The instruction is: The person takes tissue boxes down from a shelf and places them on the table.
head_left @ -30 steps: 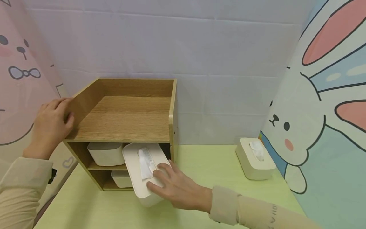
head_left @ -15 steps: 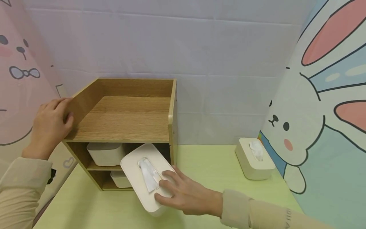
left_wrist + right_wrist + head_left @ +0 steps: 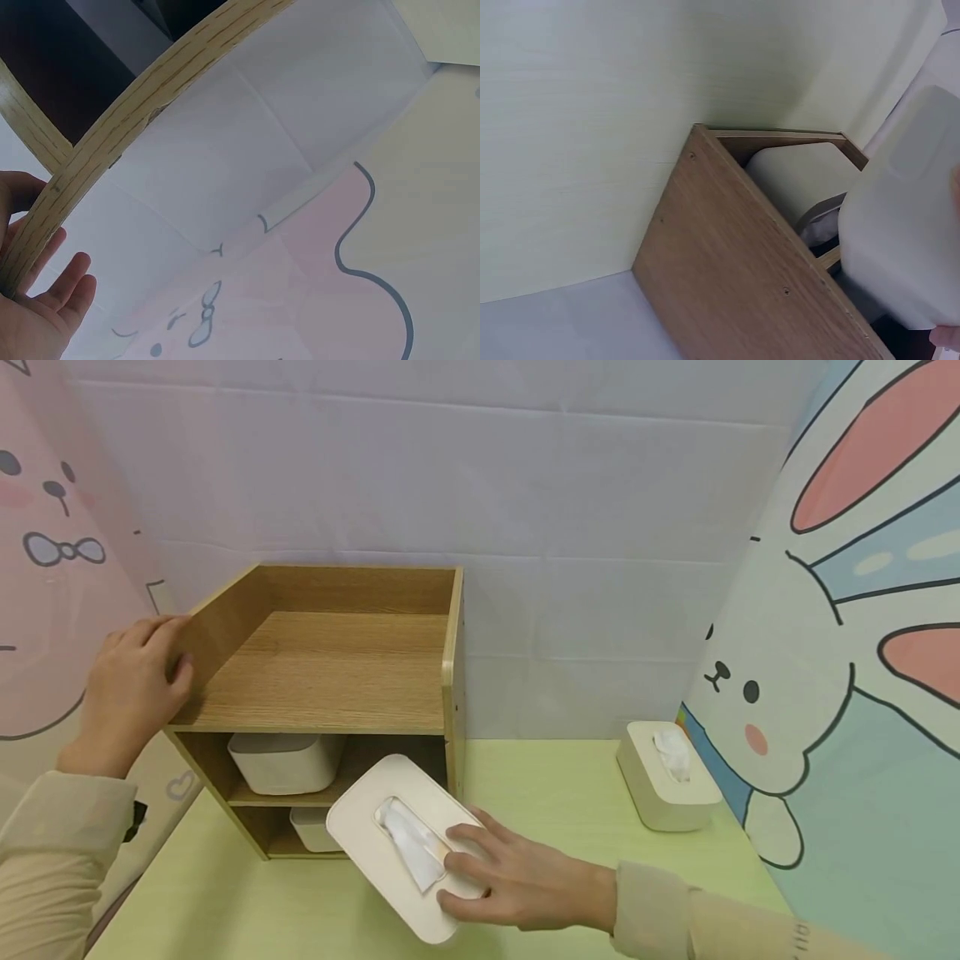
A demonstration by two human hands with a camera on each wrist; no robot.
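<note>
My right hand grips a cream tissue box by its right end, fingertips over the lid. A white tissue lies across the slot. The box is tilted in front of the wooden shelf, outside its compartments. In the right wrist view the box's side shows close up, with only bits of fingers visible. My left hand holds the shelf's left side panel at its top edge. The left wrist view shows that panel's edge between the thumb and fingers of the hand.
In the shelf's upper compartment sits a cream box at the left; another box is in the lower one, partly hidden. A further tissue box stands on the pale green table at the right, beside the rabbit-printed cloth.
My right hand has drawn the tissue box out of the upper compartment, toward me and to the right, turning it as it came. The left hand has stayed on the panel.
</note>
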